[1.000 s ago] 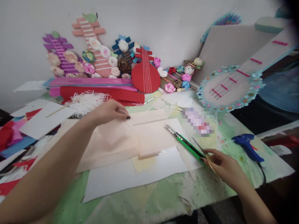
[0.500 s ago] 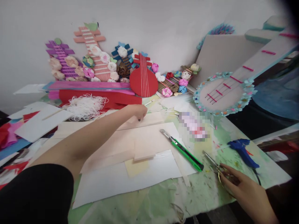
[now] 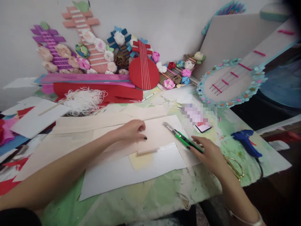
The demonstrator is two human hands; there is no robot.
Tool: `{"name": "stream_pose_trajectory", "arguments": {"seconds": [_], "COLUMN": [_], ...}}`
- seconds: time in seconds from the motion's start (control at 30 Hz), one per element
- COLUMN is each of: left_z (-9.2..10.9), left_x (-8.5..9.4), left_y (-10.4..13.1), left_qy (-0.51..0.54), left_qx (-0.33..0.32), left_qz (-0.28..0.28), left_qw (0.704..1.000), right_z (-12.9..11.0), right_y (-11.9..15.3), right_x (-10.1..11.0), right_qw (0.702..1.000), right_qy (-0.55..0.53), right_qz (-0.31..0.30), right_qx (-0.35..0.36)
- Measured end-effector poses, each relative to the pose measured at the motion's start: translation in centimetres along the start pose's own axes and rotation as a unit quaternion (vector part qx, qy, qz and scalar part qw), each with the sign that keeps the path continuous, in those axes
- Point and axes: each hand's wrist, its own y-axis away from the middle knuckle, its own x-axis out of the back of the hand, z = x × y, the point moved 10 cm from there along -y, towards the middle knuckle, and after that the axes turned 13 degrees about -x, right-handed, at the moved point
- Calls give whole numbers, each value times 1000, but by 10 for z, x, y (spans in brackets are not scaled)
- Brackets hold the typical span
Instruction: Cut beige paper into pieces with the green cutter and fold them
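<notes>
Over the small pale rectangular piece (image 3: 150, 141) near the middle of the table, my left hand (image 3: 133, 131) hovers with thumb and curled fingers apart, holding nothing. My right hand (image 3: 208, 152) has its thumb and fingers around the handle of the green utility knife (image 3: 182, 137), whose blade end points up and left. Under the small piece are pale sheets and a white board (image 3: 105, 180) with a yellowish patch. Gold-handled scissors (image 3: 236, 166) lie right of my right wrist, their blades hidden behind my hand.
A blue glue gun (image 3: 246, 142) lies at the right, near a partly blurred phone (image 3: 203, 128). White string (image 3: 84, 100) is heaped at the back left. Decorated instrument models, one a red lute (image 3: 144, 73), line the wall. Paper scraps (image 3: 37, 116) lie left.
My right hand has left the scissors and moved left onto the green knife. My left hand has drawn back toward me, from the far strips to above the small pale piece.
</notes>
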Motion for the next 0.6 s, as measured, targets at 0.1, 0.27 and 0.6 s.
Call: {"name": "stream_pose_trajectory", "arguments": {"seconds": [0.1,0.27,0.6], "left_z": [-2,-1,20], "left_x": [-8,-11,13], "left_y": [4,12,21], "left_qy": [24,85,-1], "left_qx": [8,13,-102], "left_qz": [2,-17,130], "left_qw": [1000,996,986], "right_z": [-13,-16,-13], "right_y": [-11,-7,22], "right_x": [-16,-12,4], "right_qw": [999,999,996], "right_qy": [4,4,-39], "right_qz": [-42,-33,-68], "right_qx": [-3,-2,42]}}
